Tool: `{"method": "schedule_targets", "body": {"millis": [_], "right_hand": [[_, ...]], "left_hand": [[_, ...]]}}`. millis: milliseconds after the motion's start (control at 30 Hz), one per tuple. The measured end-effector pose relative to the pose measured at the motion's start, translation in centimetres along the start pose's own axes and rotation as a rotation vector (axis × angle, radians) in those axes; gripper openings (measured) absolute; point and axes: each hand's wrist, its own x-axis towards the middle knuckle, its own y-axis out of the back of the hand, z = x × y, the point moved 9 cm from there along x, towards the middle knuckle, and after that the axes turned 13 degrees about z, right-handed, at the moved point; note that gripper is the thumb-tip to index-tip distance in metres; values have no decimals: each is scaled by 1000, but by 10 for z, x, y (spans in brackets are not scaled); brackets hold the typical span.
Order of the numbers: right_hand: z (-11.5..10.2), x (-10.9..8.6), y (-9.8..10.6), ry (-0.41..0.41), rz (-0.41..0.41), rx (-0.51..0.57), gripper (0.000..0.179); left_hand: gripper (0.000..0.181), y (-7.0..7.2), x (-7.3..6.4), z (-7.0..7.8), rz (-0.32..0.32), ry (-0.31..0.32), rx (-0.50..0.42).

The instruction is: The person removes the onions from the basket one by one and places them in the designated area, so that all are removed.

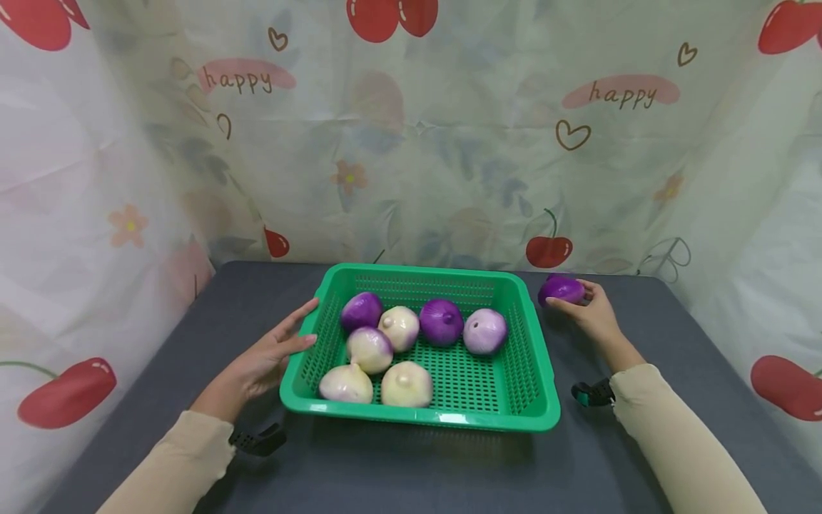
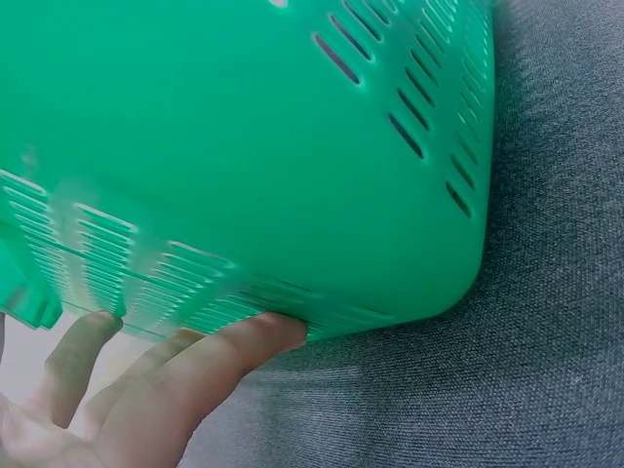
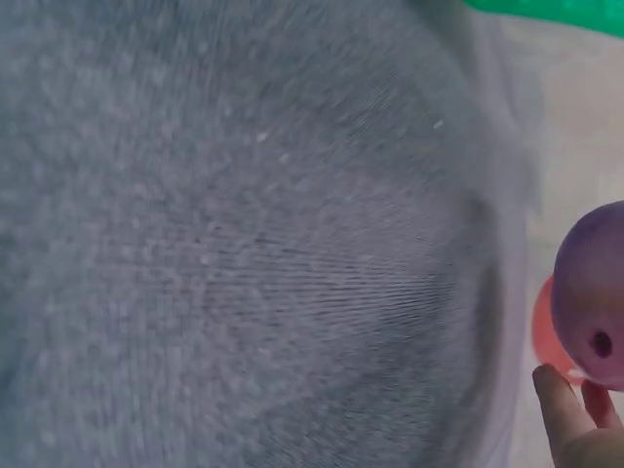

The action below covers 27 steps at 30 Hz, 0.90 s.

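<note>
My right hand [image 1: 599, 318] grips a dark purple onion [image 1: 561, 289] beside the back right corner of a green plastic basket [image 1: 449, 416]. In the right wrist view this onion [image 3: 597, 283], with a small dark hole in its end, shows at the right edge, fingertips beneath it. My left hand [image 1: 253, 364] rests against the basket's left side, thumb and fingers extended. Up close in the left wrist view, its fingers [image 2: 234, 351] touch the slotted green wall. Inside the basket lie several onions: purple ones [image 1: 441, 323], a pale violet one [image 1: 485, 332] and whitish ones [image 1: 407, 385].
The basket stands on a dark grey cloth-covered table [image 1: 417, 471]. A pale curtain [image 1: 449, 164] printed with cherries and hearts rises behind the table and along both sides. A thin looped cord [image 1: 671, 260] shows by the back right corner.
</note>
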Motion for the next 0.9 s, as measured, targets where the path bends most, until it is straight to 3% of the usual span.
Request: {"method": "schedule_targets", "body": {"millis": [400,900], "right_hand": [[18,13,-11,-23,6,-71,106],[30,10,-12,-63,-61,-86,98]], "left_hand": [[73,-1,-1,0,-3,-4,10],[73,-1,-2,1,-1,-1,9]]}}
